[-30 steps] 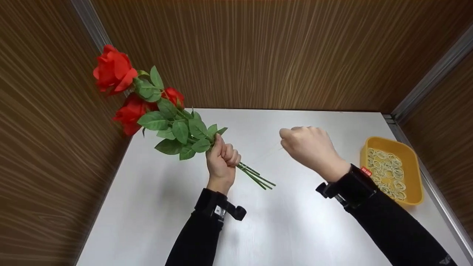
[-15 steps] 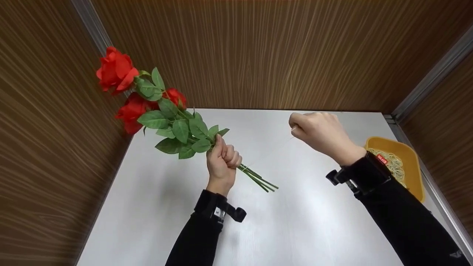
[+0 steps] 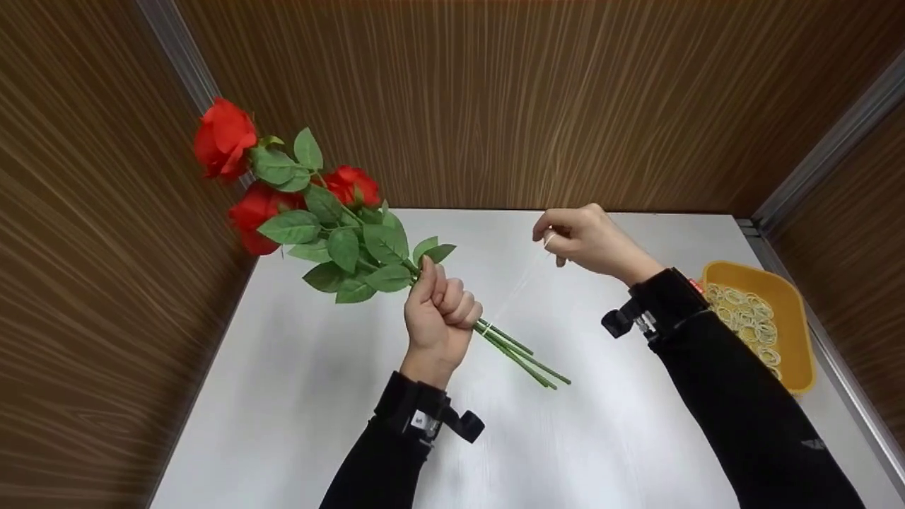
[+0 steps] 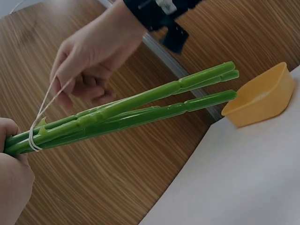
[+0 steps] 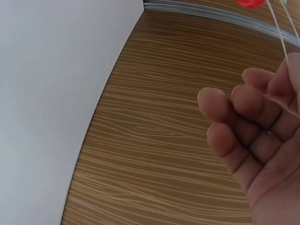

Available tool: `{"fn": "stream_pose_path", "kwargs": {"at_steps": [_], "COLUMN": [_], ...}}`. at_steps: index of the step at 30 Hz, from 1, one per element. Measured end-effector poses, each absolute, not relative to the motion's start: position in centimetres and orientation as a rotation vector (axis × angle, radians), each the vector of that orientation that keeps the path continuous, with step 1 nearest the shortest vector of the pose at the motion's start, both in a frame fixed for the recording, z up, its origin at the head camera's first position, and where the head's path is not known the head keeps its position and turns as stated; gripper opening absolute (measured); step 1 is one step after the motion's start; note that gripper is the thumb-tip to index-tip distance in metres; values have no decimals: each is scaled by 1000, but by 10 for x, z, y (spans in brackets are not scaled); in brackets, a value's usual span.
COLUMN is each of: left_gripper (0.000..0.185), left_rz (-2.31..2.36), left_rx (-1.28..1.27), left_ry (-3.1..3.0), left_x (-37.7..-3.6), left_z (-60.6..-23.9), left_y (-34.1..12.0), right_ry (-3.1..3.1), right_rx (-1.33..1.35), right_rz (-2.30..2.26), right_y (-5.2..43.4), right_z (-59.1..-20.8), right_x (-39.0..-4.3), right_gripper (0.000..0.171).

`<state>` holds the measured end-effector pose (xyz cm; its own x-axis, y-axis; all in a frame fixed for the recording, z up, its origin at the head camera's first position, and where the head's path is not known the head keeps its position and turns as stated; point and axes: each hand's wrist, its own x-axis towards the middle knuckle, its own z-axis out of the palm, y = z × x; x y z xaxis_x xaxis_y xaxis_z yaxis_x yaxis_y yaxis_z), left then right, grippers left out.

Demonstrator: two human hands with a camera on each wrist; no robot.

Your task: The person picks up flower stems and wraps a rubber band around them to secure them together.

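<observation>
My left hand (image 3: 440,314) grips a bunch of red artificial roses (image 3: 225,140) by the stems, just below the green leaves (image 3: 343,247). The blooms lean to the upper left; bare stem ends (image 3: 530,362) stick out at the lower right of the fist. Wrapped around the stems beside that fist is a pale rubber band (image 4: 33,138). One loop of the band stretches up to my right hand (image 3: 588,242), hooked over the thumb with the fingers bent. In the right wrist view, two taut strands (image 5: 278,29) of it run to the thumb.
A yellow tray (image 3: 792,332) holding many loose rubber bands (image 3: 746,318) stands at the right edge of the white table (image 3: 283,424). Wood-grain panels (image 3: 452,106) enclose the table at the back and both sides.
My right hand has risen, swung right, then come back left, its fingers loosening from a fist. The stretched band now shows clearly. The left hand and roses have shifted slightly right.
</observation>
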<state>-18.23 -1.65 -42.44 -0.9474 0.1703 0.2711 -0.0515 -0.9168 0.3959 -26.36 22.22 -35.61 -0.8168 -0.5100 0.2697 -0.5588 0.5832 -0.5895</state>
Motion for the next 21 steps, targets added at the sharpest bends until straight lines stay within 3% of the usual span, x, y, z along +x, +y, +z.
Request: {"fn": "stream_pose_path", "kwargs": {"at_steps": [9,21], "left_gripper": [54,54], "left_rz": [2924,3056], "left_rx": [439,432], "left_ry": [369,268], "left_x": [-177,-182], "left_z": [-414,-411], "left_y": [-10,-1], "right_ry": [-2810,-2661], "right_rx": [797,629], "right_rz": [1415,1904], "right_y": [211,155], "right_z": [-407,-470], "right_x": [-271,-245], "right_gripper": [22,48]}}
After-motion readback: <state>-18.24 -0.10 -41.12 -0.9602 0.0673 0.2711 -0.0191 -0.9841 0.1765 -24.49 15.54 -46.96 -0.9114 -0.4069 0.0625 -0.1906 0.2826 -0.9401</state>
